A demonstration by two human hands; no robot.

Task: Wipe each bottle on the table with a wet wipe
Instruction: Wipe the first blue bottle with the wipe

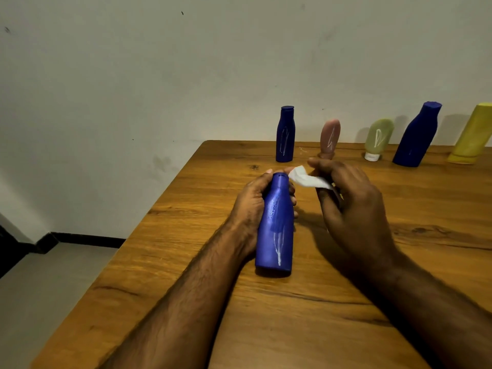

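Note:
My left hand (253,198) grips a blue bottle (277,230) near its neck, holding it tilted with its base toward me just above the wooden table (186,262). White streaks run down the bottle's side. My right hand (351,206) pinches a white wet wipe (306,178) beside the bottle's cap. Along the table's far edge stand a small blue bottle (285,134), a pink tube (330,137), a pale green tube (378,138), a larger blue bottle (416,134) and a yellow bottle (472,134). Several of them carry white marks.
A plain wall rises directly behind the row of bottles. The table's left edge runs diagonally toward me, with grey floor (48,275) and a dark skirting board beyond it.

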